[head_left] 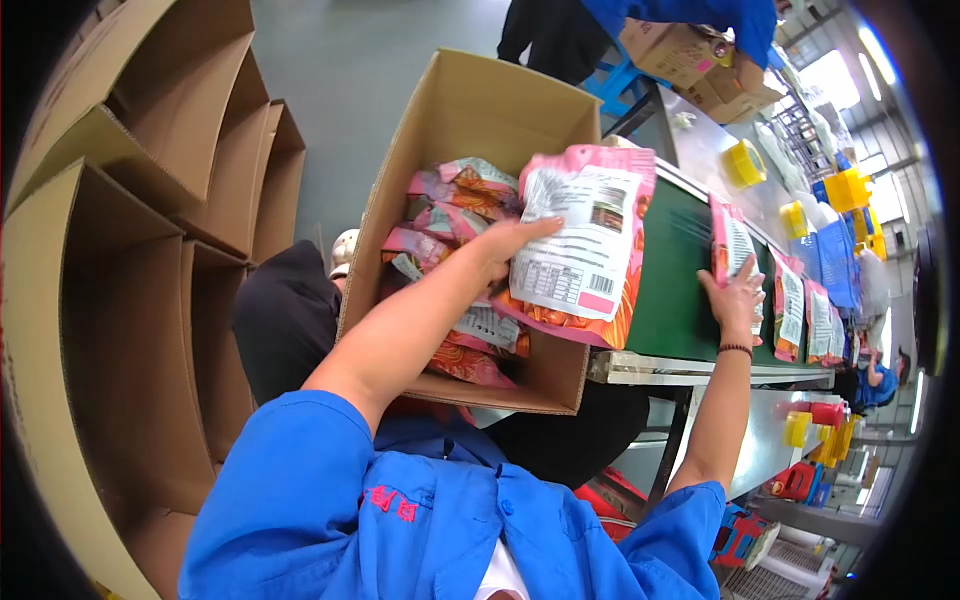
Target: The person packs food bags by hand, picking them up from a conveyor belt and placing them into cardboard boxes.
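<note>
My left hand point(515, 245) grips the left edge of a pink and white printed pouch point(575, 240), its thumb on the label. That pouch is over the right side of an open cardboard box point(480, 105), beside the conveyor. Inside the box lie several similar pouches point(465, 215). Over on the green conveyor belt point(665, 275), my right hand point(735, 295) rests with spread fingers against another pouch point(733, 235). Further along the belt stand more pouches point(790, 310) in a row.
Empty cardboard boxes point(120, 330) stand at the left. Across the belt, a metal table point(705, 150) bears yellow tape rolls point(743, 163). A person in blue point(675, 12) handles cartons point(670, 55) at the top. Blue bins point(825, 255) stand at the right.
</note>
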The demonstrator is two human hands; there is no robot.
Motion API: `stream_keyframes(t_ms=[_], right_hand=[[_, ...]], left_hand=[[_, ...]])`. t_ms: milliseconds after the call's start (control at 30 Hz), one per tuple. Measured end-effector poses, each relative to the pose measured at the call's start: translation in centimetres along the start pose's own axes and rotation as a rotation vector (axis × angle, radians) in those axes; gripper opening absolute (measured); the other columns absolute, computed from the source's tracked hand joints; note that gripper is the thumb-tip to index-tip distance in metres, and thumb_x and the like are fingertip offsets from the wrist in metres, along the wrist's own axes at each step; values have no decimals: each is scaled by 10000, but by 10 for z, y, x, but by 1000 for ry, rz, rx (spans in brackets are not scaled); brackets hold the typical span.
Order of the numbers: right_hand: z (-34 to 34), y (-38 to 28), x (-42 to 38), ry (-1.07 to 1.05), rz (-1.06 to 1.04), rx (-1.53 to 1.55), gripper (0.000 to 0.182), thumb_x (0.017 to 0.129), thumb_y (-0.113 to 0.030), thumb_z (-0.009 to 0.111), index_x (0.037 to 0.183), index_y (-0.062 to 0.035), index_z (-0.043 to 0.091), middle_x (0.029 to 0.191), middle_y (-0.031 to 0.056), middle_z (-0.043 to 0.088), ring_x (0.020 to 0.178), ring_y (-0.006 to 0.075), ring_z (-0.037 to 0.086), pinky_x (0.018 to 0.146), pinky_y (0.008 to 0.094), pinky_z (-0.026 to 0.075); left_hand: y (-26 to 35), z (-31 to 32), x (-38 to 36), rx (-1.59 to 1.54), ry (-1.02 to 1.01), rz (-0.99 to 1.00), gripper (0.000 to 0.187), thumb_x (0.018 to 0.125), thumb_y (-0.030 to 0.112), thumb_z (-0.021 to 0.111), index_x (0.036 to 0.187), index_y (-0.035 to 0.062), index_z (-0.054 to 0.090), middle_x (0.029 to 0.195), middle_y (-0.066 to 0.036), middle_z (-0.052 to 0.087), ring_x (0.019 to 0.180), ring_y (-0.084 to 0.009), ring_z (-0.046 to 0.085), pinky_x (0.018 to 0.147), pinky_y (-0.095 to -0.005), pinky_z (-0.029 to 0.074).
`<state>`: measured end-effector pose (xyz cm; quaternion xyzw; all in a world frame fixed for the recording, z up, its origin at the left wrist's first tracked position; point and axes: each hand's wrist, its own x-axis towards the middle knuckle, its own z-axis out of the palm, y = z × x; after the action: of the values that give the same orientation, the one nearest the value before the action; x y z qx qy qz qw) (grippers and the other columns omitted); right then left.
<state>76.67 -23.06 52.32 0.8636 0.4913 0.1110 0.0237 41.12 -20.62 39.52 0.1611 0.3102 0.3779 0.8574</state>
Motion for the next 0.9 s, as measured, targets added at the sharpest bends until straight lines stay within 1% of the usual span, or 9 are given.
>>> stream_keyframes(t_ms=[100, 200, 333, 400, 500, 600, 767, 833, 900], right_hand=[[22, 20, 22, 126, -199, -18, 760, 876, -326, 615, 1472, -82, 211, 1219, 306, 548, 999, 474, 603, 860, 495, 501], [-3, 33, 39, 112, -323, 138, 548, 886, -227, 587, 1354, -6, 409, 934, 273, 649, 935, 447, 618, 787, 504, 490], [-80, 4, 23, 1, -426, 805, 387, 889, -220, 643, 1184, 17, 560, 966, 146, 676, 855, 253, 637, 782, 368, 486], [-97, -13, 34, -67, -403, 1091, 258, 912, -183, 639, 1107, -16, 614, 1020, 31, 655, 872, 101, 589, 765, 283, 466], [-135, -107, 12, -48, -553, 1256, 291, 901, -200, 665, 1091, 12, 607, 998, 39, 642, 885, 89, 573, 797, 235, 446], [-120, -206, -4, 200, -869, 1071, 315, 862, -231, 674, 1056, 14, 632, 886, 70, 660, 777, 166, 594, 734, 309, 470], [67, -331, -29, 108, -890, 1086, 338, 840, -56, 582, 1177, -55, 612, 1135, 250, 608, 1087, 394, 564, 882, 422, 475], [208, -332, -66, 56, -894, 401, 519, 844, -82, 581, 1355, -126, 502, 1269, 245, 542, 1207, 408, 490, 944, 461, 457], [260, -319, -116, -36, -786, 286, 683, 824, -167, 648, 1442, -92, 367, 1278, 250, 544, 1198, 412, 503, 949, 453, 462]], left_hand=[[48, 6, -4, 283, 10, 262, 361, 734, 93, 808, 1029, -51, 658, 964, -155, 705, 792, -222, 700, 723, -349, 570], [104, 5, 0, 685, 58, 609, 290, 740, 89, 791, 986, -8, 671, 944, -121, 711, 815, -184, 686, 751, -319, 545], [135, -18, 12, 1445, 382, 965, 371, 750, 162, 741, 1093, 74, 632, 1003, -158, 693, 927, -295, 667, 817, -391, 514], [122, -59, 36, 2007, 447, 702, 357, 790, 133, 669, 1139, 87, 614, 1057, -179, 676, 947, -332, 658, 824, -415, 512], [53, -146, 78, 2425, 127, 154, 368, 909, 174, 484, 1252, 243, 597, 1131, -136, 664, 991, -320, 660, 834, -431, 523], [29, -147, 64, 2265, 210, -119, 433, 927, 130, 432, 1322, 273, 535, 1172, -113, 652, 1056, -298, 645, 852, -427, 533], [39, -135, 58, 2379, 93, -207, 471, 940, 160, 437, 1393, 286, 454, 1144, -153, 652, 1023, -308, 650, 851, -448, 522], [32, -139, 58, 2364, 168, -118, 407, 958, 215, 426, 1348, 288, 518, 1201, -135, 638, 1054, -288, 644, 875, -445, 508], [24, -126, 55, 2362, 259, -299, 384, 945, 227, 491, 1308, 140, 581, 1359, -79, 550, 1187, -256, 575, 936, -435, 466]])
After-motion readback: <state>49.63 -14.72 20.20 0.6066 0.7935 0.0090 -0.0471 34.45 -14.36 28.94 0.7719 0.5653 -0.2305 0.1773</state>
